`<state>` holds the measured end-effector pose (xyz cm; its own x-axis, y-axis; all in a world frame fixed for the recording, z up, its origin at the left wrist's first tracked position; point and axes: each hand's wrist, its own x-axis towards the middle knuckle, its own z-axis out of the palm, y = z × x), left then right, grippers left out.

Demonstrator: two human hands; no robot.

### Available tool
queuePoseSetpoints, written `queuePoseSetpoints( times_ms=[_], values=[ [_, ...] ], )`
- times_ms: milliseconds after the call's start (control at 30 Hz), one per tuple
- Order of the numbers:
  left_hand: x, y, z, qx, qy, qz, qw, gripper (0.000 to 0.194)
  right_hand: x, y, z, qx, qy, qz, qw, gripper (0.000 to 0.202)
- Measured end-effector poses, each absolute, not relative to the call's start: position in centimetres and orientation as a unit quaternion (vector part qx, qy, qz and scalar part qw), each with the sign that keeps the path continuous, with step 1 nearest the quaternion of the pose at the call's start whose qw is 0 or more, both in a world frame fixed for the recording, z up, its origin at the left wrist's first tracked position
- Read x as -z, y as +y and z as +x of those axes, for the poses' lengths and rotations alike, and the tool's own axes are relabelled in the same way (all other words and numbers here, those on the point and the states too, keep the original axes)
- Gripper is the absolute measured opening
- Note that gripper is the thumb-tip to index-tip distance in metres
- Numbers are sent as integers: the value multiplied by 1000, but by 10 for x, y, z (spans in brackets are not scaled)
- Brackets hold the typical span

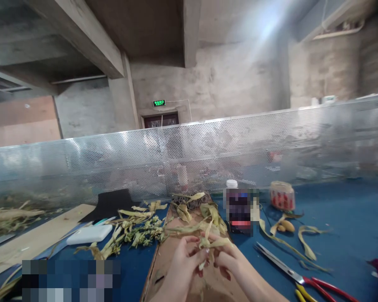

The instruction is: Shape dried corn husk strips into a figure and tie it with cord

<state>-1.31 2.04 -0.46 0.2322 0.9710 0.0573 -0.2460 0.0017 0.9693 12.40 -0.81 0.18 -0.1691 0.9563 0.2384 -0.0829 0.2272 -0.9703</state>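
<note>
My left hand [183, 261] and my right hand [233, 261] are close together over a long brown cardboard piece [176, 253]. Between them, the fingers of both pinch a pale, dried leaf bundle [219, 243] with strips sticking up and to the right. Fingers partly cover its lower end. More dried leaves [214, 214] lie just beyond on the cardboard, beside a tangle of thin grey-brown strands [190, 202]. Left of the cardboard is a heap of small greenish dried sprigs [143, 230].
Red-handled scissors [283, 262] and a yellow-handled tool [302, 292] lie at right. Behind them are loose dried strips [308, 245], a red-and-white roll [282, 196] and a white-capped container [232, 183]. A white case [90, 234] sits left. A perforated metal panel [182, 153] spans the back.
</note>
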Motion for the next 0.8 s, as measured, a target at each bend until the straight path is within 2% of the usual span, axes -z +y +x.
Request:
queuePoseSetpoints(
  times_ms=[100,233,433,567,667,800],
  values=[
    [-2,18,-14,-512,346,500,606,54,4,-8,120,-451,-633,-353,521,65],
    [-4,15,-16,-501,322,504,625,63,15,-2,110,-396,-657,-387,512,72],
    [-1,14,-13,-503,308,461,663,59,24,4,110,-276,-684,-425,525,59],
    [-2,11,-9,-488,285,390,727,42,25,2,115,-191,-715,-398,541,49],
    [-6,7,-7,-483,285,360,745,31,22,-1,116,-180,-717,-397,543,45],
    [-9,6,-7,-478,281,365,748,28,14,-3,117,-211,-704,-396,550,31]
  ],
)
